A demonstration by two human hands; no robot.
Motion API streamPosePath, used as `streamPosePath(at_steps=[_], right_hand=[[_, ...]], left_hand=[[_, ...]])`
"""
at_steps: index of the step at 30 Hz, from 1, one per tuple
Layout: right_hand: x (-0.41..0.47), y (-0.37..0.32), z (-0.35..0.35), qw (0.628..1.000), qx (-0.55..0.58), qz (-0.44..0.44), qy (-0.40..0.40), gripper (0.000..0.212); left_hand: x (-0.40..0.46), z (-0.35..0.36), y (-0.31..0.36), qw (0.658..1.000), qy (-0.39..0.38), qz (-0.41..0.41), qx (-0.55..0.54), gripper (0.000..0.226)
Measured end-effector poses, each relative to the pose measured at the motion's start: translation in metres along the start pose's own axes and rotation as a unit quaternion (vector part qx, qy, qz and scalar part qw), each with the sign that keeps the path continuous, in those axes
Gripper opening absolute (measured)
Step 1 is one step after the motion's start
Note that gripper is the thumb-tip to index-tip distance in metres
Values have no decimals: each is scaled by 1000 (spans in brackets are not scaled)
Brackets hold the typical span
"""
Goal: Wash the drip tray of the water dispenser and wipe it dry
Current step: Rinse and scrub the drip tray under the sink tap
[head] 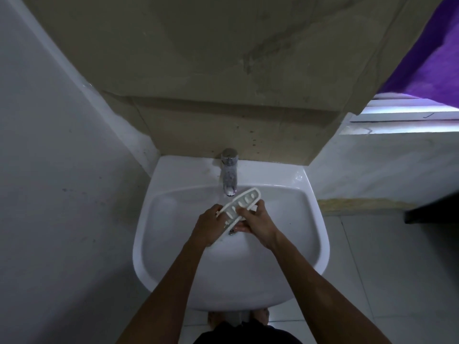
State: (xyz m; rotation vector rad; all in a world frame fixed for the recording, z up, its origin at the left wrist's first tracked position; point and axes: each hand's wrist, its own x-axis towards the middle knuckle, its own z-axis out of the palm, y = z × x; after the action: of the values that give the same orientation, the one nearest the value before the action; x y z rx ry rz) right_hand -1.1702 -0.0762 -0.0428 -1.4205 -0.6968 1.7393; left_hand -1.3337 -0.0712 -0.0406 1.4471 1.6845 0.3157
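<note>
Drip tray (242,205): slotted, white, tilting over the sink (315,219) below the tap (229,175). Left hand (207,225) is clasping its near end; right hand (258,224) is pinching the edge, rubbing. Advice: be working each slot under running water.

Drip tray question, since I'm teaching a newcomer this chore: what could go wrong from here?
The drip tray is tilted over the sink, gripped by the left hand and right hand; if wet, it could slip and drop into the basin. Its far end sits close under the tap and may knock it.
</note>
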Motion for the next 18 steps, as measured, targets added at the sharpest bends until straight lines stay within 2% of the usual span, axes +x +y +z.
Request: streamPosePath(at_steps=[6, 11, 16, 18], right_hand=[[-2, -9, 1, 998, -62, -19, -12, 71], [0, -13, 3, 995, -83, -47, 4, 62], [-3, -18, 0, 997, -50, -20, -52, 60], [-3, -21, -3, 997, -47, -2, -68, 65]], left_hand=[[7, 2, 5, 999, -23, -25, -16, 16], [7, 1, 9, 998, -35, -32, -45, 34], [8, -4, 10, 999, -37, -4, -36, 44], [9, -4, 10, 999, -45, 9, -19, 41]])
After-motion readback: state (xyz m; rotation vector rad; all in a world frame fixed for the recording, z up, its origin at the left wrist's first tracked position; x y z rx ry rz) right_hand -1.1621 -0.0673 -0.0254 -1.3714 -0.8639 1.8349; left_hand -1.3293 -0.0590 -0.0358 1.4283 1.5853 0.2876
